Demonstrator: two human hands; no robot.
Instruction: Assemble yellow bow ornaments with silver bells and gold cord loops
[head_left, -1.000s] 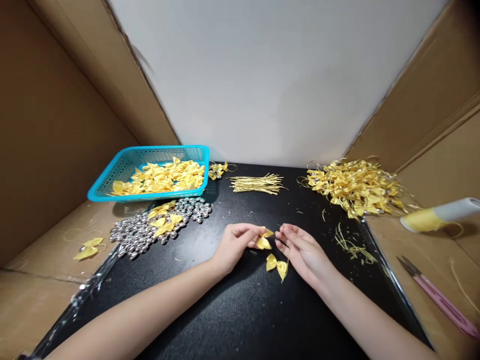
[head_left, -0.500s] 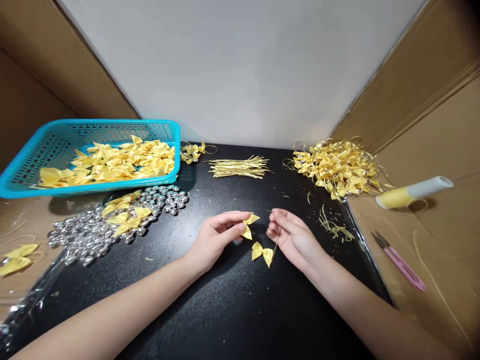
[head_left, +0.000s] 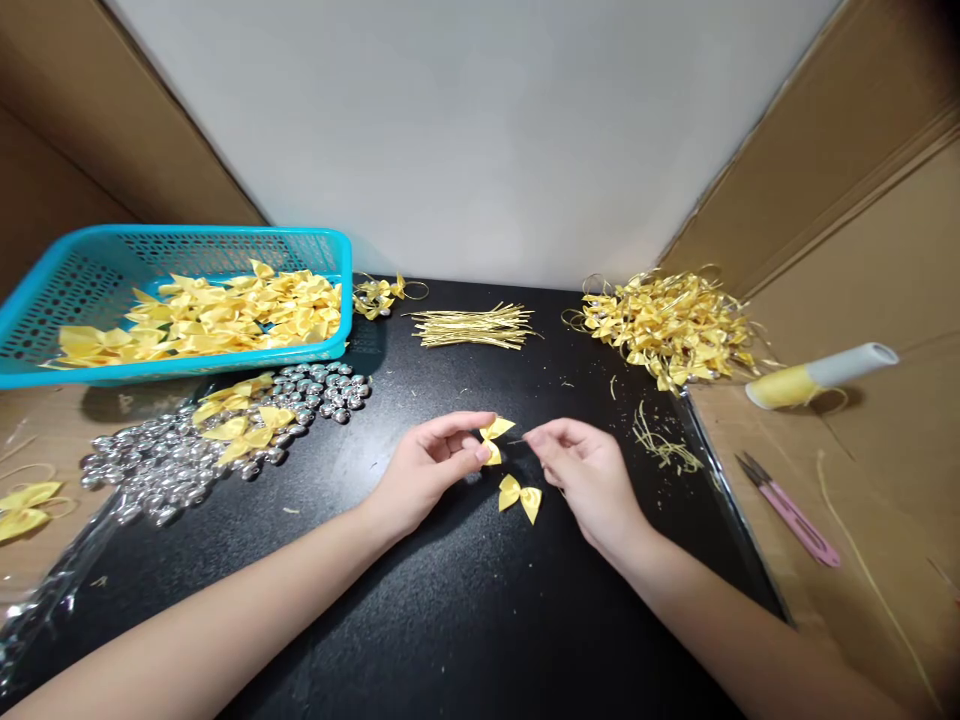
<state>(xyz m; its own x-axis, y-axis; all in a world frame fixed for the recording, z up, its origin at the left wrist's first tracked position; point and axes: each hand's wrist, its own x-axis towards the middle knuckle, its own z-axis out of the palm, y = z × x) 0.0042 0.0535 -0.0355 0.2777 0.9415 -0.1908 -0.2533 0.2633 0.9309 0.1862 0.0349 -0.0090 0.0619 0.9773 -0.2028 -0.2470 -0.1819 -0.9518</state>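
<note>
My left hand [head_left: 427, 462] pinches a yellow satin ribbon bow [head_left: 492, 440] between thumb and fingers, over the black tabletop [head_left: 420, 620]. Opposite it, my right hand [head_left: 589, 470] is closed with its fingertips on a thin needle [head_left: 517, 441], whose point is at the held bow's right side. I cannot tell whether the tip has entered the ribbon. Below and between both hands lies another yellow bow [head_left: 520, 497], flat on the black surface. Any thread behind the right fingers is mostly hidden.
A turquoise basket [head_left: 187, 366] of yellow bows stands left, with silver beads [head_left: 165, 460] before it. Cut gold cords [head_left: 472, 326] lie at the back. Finished-looking bows with loops [head_left: 667, 325] are heaped right, near a thread tube [head_left: 817, 375] and pink snips [head_left: 795, 520].
My right hand has moved left toward the held bow and turned, bringing the needle to the ribbon. My left hand still holds its bow. The whole view has shifted slightly.
</note>
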